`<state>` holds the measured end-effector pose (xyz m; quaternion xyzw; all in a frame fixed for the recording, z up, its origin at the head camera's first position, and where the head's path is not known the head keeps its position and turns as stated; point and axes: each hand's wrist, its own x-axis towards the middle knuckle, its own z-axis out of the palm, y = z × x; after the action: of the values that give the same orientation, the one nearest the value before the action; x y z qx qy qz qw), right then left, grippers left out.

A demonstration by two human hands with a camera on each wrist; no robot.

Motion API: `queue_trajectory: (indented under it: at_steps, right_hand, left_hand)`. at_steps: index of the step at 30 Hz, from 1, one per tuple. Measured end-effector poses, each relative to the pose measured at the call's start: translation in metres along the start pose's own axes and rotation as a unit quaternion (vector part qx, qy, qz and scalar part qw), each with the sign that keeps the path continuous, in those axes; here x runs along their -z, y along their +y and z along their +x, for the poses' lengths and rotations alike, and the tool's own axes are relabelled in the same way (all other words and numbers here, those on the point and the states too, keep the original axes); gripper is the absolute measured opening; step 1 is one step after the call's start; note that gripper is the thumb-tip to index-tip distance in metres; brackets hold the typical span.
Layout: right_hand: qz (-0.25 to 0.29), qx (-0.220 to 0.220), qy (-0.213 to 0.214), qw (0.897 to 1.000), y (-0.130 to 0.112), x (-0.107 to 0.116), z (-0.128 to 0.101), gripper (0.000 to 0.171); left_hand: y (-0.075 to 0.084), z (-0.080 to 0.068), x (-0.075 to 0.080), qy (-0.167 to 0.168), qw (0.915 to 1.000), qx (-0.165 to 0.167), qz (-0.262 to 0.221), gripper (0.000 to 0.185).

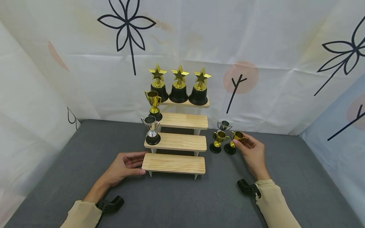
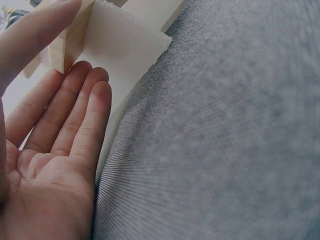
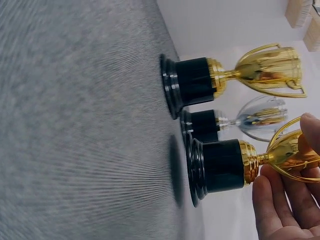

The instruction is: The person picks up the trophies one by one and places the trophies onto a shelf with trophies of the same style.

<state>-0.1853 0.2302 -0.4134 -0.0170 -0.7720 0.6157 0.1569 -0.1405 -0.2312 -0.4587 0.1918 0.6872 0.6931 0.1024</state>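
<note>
My right hand [image 1: 253,153] pinches a shiny gold two-handled cup trophy [image 3: 248,161] on a black base [image 3: 221,166], right of the pale wooden four-step stand [image 1: 182,141]. The right-wrist view shows that base raised off the grey tabletop [image 1: 174,202], which has room before the stand. My left hand [image 1: 122,167], fingers [image 2: 89,120] extended, touches the left edge of the lowest step [image 1: 174,163], where the left-wrist view adds a broad white side panel [image 2: 122,50].

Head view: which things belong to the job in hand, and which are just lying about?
Likely part of the job:
right hand
held gold cup
standing gold cup
loose silver cup
left hand
tiered wooden stand
shelved gold cup
shelved silver cup
star trophies

Apparently just surroundings:
grey tabletop
printed cloth
black wristbands
</note>
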Motion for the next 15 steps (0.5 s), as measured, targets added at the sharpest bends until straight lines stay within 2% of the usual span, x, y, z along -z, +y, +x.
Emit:
queue_trajectory:
  at_steps: [8,15]
  right_hand:
    - [0.008,0.007,0.012,1.000,-0.014,0.005,-0.002,0.041]
    - [0.048,0.024,0.015,0.998,-0.027,0.008,-0.005,0.040]
  left_hand:
    - [0.000,-0.001,0.000,0.002,1.0000,0.005,-0.005,0.073]
    - [0.000,0.000,0.000,-0.001,1.0000,-0.001,-0.004,0.072]
